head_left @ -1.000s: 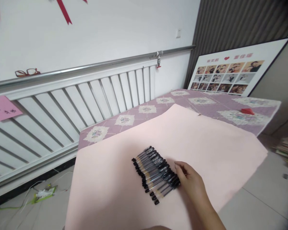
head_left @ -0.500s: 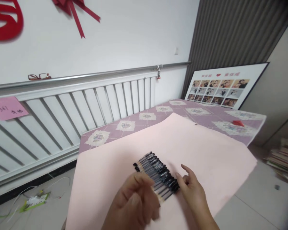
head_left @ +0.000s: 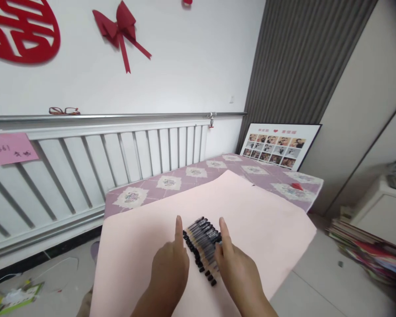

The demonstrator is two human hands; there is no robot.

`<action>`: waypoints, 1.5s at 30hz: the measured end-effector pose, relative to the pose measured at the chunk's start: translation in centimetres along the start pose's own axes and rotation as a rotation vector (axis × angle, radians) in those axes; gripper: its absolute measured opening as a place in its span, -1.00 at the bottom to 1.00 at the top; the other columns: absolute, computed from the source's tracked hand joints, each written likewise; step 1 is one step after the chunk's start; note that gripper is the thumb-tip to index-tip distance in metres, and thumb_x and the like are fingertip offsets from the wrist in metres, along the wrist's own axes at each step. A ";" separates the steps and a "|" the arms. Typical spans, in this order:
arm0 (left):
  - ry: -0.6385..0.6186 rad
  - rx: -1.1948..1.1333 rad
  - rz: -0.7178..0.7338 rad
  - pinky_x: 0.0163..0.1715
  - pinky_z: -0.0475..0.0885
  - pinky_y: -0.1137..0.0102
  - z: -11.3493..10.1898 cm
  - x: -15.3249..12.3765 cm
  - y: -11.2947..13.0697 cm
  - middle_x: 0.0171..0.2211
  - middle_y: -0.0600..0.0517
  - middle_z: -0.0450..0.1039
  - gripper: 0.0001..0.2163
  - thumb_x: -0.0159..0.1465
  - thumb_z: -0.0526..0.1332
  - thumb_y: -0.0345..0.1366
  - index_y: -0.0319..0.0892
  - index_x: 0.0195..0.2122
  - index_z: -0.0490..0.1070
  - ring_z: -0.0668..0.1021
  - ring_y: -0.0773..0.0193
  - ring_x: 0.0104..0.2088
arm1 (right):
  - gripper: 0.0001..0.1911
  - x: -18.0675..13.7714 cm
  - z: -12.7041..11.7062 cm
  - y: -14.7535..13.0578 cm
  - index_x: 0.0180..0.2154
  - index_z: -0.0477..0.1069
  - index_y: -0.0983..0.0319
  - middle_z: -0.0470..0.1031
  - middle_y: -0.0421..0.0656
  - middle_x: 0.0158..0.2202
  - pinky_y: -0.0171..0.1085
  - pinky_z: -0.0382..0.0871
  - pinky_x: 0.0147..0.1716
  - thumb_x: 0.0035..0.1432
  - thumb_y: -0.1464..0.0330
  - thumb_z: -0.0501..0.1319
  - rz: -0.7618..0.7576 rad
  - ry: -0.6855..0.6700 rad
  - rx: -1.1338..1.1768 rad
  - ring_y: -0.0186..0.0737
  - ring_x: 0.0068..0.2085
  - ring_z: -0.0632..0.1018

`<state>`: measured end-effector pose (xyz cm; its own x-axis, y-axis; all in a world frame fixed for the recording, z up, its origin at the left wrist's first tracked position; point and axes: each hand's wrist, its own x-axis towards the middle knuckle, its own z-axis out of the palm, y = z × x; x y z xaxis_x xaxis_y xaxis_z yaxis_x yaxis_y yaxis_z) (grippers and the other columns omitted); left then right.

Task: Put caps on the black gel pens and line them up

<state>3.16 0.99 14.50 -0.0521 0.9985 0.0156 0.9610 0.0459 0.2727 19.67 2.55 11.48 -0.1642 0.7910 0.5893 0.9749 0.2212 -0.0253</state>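
Note:
Several black-capped pens (head_left: 203,242) with clear barrels lie side by side in a slanted row on a pink paper sheet (head_left: 135,251). On the left of the row is my left hand (head_left: 170,268), index finger stretched out and the other fingers curled, holding nothing. At the row's right side my right hand (head_left: 239,268) also has its index finger extended and hides part of the pens. Whether either hand touches the pens is hard to tell.
A purple patterned tablecloth (head_left: 170,182) shows beyond the paper, with a small red folded piece (head_left: 297,186) on it. A white radiator (head_left: 135,149) runs along the wall. A photo board (head_left: 280,145) leans at the back, and stacked books or papers (head_left: 359,242) stand right.
My left hand has moved off the pens to their left, uncovering the near end of the row. Both index fingers now point forward. The camera view has shifted.

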 end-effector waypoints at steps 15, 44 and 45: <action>0.061 -0.072 0.029 -0.50 0.19 0.44 -1.2 -0.1 -1.7 -0.44 0.03 0.42 -0.31 0.21 -0.03 -0.33 -0.18 0.25 -0.49 0.43 0.25 -0.46 | -0.36 2.2 -4.0 -0.8 0.23 -0.28 0.34 0.44 -0.22 -0.58 -0.32 0.16 -0.66 0.18 0.36 -0.07 0.018 0.155 0.077 -0.22 -0.62 0.41; -0.127 0.033 0.326 -0.18 0.25 0.29 12.4 6.1 4.9 -0.22 -0.04 0.39 -0.86 0.21 0.06 -0.34 -0.17 -0.27 0.38 0.38 0.12 -0.14 | -0.73 -7.8 9.9 8.5 -0.18 0.38 0.19 0.47 -0.06 -0.17 -0.02 0.16 -0.09 0.16 0.32 -0.02 0.309 0.205 0.295 -0.07 -0.09 0.43; -0.130 0.040 0.323 -0.18 0.26 0.27 12.6 6.4 5.1 -0.23 -0.05 0.39 -0.86 0.20 0.06 -0.34 -0.18 -0.27 0.37 0.38 0.11 -0.14 | -0.73 -7.7 9.9 8.4 -0.17 0.38 0.18 0.46 -0.07 -0.16 -0.01 0.15 -0.08 0.16 0.32 -0.02 0.317 0.200 0.310 -0.07 -0.09 0.43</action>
<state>11.20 7.94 3.88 0.2892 0.9568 -0.0280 0.9321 -0.2749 0.2360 27.66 3.99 -1.27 0.1954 0.7288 0.6563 0.8767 0.1702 -0.4500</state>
